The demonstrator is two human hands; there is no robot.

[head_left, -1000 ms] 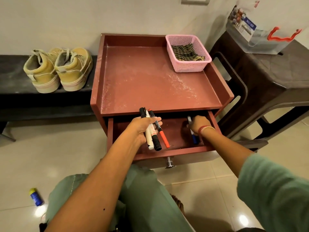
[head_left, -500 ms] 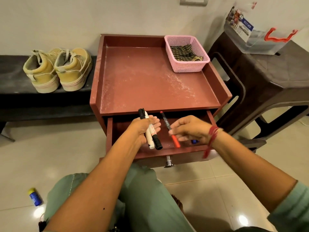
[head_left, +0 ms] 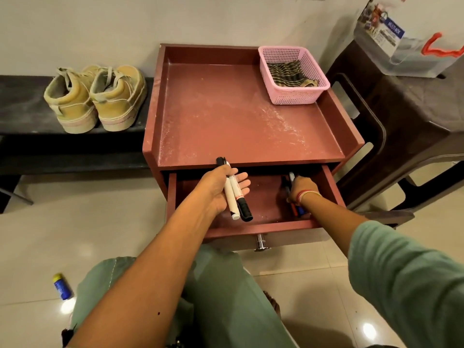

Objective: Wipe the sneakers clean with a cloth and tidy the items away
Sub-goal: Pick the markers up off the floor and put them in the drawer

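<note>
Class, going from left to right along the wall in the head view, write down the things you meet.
sneakers → pink basket → clear plastic box

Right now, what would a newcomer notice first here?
The left hand gripping two markers over the open drawer, while the right hand lies over more markers at the drawer's right end. Next, the pink basket with a striped cloth at the cabinet's back right corner, and yellow sneakers on the dark bench at left.
</note>
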